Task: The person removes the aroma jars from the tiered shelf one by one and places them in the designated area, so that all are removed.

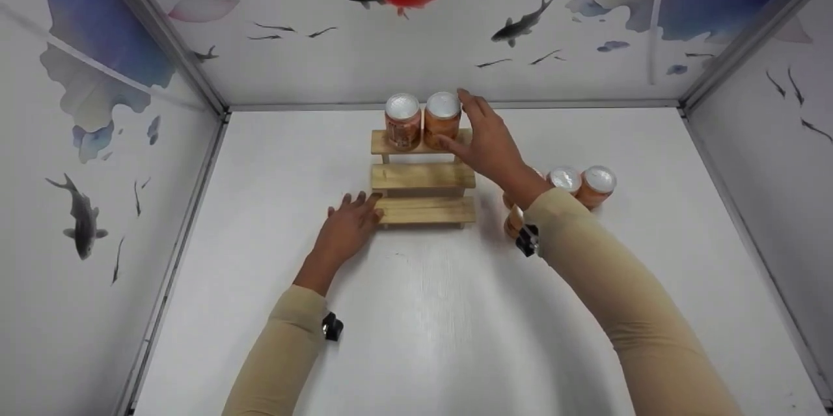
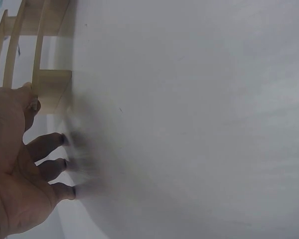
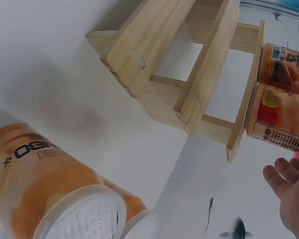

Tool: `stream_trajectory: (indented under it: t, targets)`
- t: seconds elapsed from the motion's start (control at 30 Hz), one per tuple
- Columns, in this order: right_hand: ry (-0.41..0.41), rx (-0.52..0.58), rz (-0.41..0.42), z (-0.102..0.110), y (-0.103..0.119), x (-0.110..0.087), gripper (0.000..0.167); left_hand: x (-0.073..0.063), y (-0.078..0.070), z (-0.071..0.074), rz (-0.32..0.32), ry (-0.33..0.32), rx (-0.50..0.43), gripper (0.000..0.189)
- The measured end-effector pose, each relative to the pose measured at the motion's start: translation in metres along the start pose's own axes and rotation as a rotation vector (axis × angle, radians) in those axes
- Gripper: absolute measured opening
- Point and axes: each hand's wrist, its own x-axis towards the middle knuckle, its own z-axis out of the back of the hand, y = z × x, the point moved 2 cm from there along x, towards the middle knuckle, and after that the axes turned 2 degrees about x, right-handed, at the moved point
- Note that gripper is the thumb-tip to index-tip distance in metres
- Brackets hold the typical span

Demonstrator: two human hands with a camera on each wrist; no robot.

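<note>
Two jars (image 1: 403,131) are perched on top tier (image 1: 378,144) of wooden stand (image 1: 423,176); right-side one not gripped, right hand (image 1: 491,144) spread beside it; lowest step (image 1: 429,210) pinched by left hand (image 1: 345,230); jars could be toppled if clipped or stand is jogged

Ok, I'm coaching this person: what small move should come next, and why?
Probably ease the right hand clear of the jar nearest it on the wooden rack's top step: that jar stands upright, the hand's fingers look uncurled, and other jars stand on the table.
</note>
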Motion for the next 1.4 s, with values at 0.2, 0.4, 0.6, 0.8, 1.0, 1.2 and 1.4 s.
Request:
stream_trajectory:
  t: [0.2,0.4,0.6,0.8,1.0,1.2,1.4]
  targets:
    - [0.036,-0.001,-0.036,-0.006,0.007,0.009,0.092,0.0,-0.001,0.0,0.006,-0.001,-0.002,0.065]
    - [0.013,0.015,-0.021,-0.01,0.007,0.013,0.085,0.001,0.001,0.0,-0.001,-0.003,0.003,0.064]
    - [-0.025,0.064,0.022,-0.01,0.009,0.012,0.082,0.002,0.001,-0.001,0.004,0.002,0.007,0.065]
    - [-0.038,0.063,0.038,-0.008,0.013,0.01,0.082,0.003,0.002,-0.001,0.004,0.005,0.007,0.065]
    - [-0.061,0.082,0.075,-0.002,0.012,0.008,0.08,0.002,0.002,-0.001,-0.002,0.002,0.015,0.065]
    - [-0.073,0.087,0.069,0.008,0.013,0.004,0.081,0.002,0.002,0.001,-0.015,0.014,0.016,0.065]
    - [-0.09,0.091,0.074,0.017,0.01,-0.002,0.081,0.002,0.002,0.0,0.0,0.024,0.007,0.065]
